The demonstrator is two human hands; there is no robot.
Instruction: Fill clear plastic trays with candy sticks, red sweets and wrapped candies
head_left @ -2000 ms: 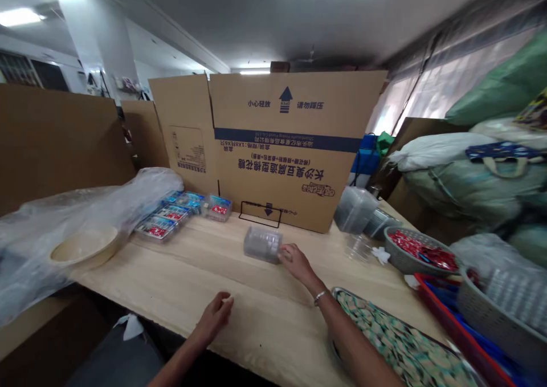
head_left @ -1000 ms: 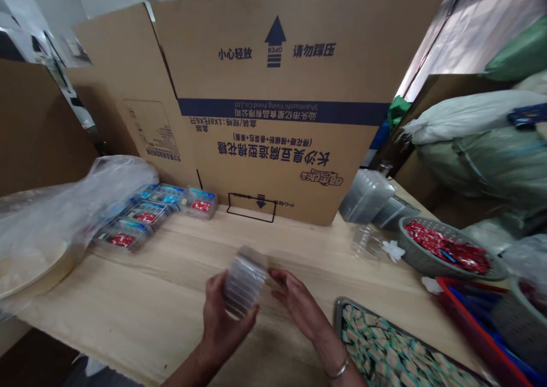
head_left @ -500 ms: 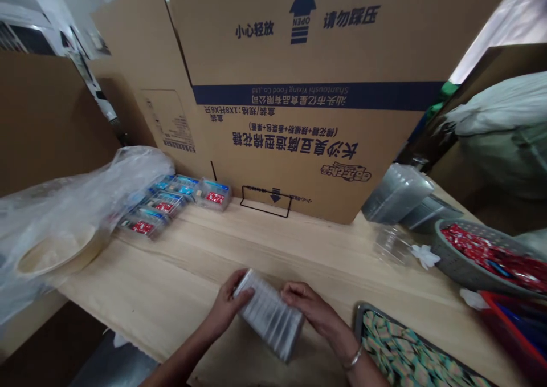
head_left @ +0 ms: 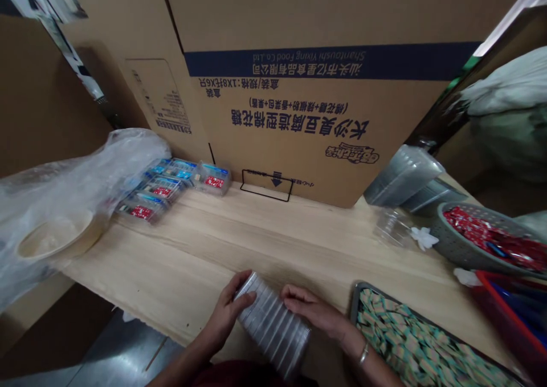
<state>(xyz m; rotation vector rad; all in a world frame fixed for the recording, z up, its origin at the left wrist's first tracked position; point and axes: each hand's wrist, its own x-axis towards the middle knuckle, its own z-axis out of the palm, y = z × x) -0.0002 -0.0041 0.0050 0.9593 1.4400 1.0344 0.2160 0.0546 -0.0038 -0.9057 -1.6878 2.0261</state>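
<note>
A nested stack of clear plastic boxes is held tilted at the near edge of the table. My left hand grips its left end, thumb on top and fingers wrapped behind. At the stack's upper right side, my right hand is closed, with bent fingers pinching at the rims; exactly what lies between those fingertips is hidden. To the right of that hand lies a dark tray full of small green and tan packets.
A tall cardboard box stands behind the table. Filled clear boxes, plastic sheeting and a bowl are at left. More stacked clear boxes, a grey basket of red packets and a red bin are at right.
The camera view has tipped downward, so the background sits higher. Both hands remain at the stack, which has shifted slightly down and toward me.
</note>
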